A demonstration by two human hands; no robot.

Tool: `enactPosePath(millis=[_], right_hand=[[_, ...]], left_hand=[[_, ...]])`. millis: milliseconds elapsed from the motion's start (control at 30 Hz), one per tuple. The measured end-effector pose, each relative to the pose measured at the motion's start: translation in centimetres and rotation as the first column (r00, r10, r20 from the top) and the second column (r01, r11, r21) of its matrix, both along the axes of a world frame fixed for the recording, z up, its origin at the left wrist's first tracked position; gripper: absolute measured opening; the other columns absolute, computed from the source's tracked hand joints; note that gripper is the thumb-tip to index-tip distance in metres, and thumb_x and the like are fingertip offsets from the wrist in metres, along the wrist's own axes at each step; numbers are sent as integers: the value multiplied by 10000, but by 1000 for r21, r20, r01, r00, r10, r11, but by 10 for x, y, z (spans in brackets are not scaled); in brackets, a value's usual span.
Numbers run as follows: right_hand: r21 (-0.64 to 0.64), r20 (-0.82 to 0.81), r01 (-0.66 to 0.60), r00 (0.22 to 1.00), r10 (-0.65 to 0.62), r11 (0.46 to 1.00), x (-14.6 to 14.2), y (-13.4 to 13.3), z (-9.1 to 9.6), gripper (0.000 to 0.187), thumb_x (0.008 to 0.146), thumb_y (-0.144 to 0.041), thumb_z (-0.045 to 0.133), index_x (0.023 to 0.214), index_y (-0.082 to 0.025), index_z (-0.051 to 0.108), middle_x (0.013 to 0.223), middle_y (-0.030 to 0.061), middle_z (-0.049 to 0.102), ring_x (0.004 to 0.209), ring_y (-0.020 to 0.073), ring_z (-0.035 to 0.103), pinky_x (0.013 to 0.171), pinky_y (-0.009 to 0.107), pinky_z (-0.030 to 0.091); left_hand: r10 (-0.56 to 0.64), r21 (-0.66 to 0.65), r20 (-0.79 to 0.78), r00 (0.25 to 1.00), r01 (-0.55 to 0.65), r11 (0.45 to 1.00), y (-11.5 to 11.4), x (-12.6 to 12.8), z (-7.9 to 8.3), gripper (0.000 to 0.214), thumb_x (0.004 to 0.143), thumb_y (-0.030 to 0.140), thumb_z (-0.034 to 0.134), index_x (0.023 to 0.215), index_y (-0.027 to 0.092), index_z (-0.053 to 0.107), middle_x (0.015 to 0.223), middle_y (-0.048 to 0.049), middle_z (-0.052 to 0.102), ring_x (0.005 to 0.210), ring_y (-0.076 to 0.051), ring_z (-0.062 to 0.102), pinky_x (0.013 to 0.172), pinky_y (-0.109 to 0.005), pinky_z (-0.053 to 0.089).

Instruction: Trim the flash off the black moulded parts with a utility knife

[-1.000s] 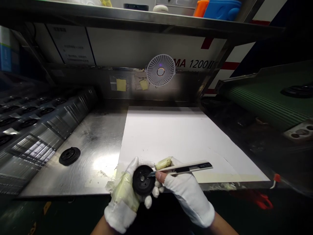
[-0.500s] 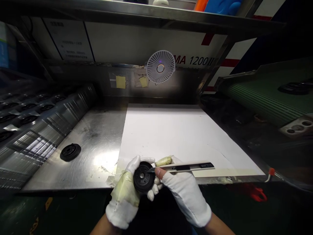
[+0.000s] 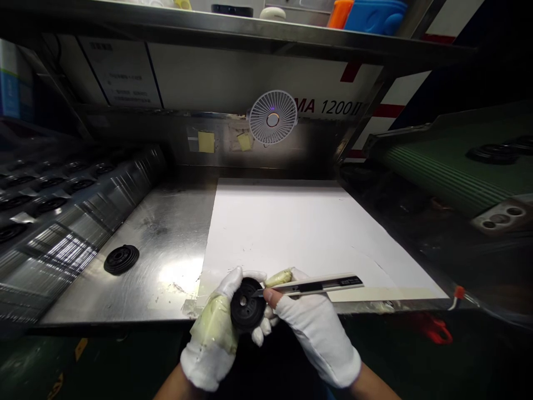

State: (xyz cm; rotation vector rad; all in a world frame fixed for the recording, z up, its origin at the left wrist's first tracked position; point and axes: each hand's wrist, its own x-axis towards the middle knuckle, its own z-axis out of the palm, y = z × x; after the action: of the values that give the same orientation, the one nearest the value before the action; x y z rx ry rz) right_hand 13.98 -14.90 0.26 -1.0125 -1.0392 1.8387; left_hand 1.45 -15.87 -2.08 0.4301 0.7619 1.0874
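Note:
My left hand (image 3: 216,328), in a white glove with yellowish tape around it, is closed on a round black ribbed part (image 3: 246,311) with a small hole at its centre. In my right hand (image 3: 310,325), gloved in white with the thumb tip bare, is a slim utility knife (image 3: 328,284). Its blade points left and lies over the face of the black part; whether the tip touches is too small to tell. Both hands are at the table's front edge. A second black ribbed part (image 3: 121,259) lies on the bare metal to the left.
White paper (image 3: 283,228) is taped onto the steel table (image 3: 166,239). Stacked trays of black parts (image 3: 50,205) stand at left. A green conveyor (image 3: 453,166) is at right, a small fan (image 3: 273,118) at the back, and a shelf (image 3: 233,36) overhead.
The black part has turned slightly in my left hand, and its centre hole faces a little differently. The knife stays over it in nearly the same place. The view has tilted up slightly.

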Motion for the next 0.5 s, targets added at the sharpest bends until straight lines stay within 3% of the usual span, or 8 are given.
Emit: enactPosePath(millis=[200, 500], right_hand=[[16, 35, -13, 999, 13, 1000, 2, -1, 0, 436, 803, -414, 594, 510, -92, 609, 517, 92, 599, 510, 188, 585, 552, 292, 442], [-126, 17, 13, 1000, -11, 992, 6, 0, -8, 344, 687, -405, 689, 525, -135, 551, 485, 37, 570, 481, 171, 567, 522, 279, 423]], left_hand=[[9, 3, -18, 1000, -9, 1000, 0, 1, 0, 462, 856, 480, 319, 951, 101, 565, 563, -96, 587, 473, -185, 555, 362, -218, 362], [-48, -41, -6, 999, 48, 998, -2, 3, -3, 494, 845, 504, 333, 827, 87, 596, 548, -86, 569, 462, -155, 536, 367, -203, 350]])
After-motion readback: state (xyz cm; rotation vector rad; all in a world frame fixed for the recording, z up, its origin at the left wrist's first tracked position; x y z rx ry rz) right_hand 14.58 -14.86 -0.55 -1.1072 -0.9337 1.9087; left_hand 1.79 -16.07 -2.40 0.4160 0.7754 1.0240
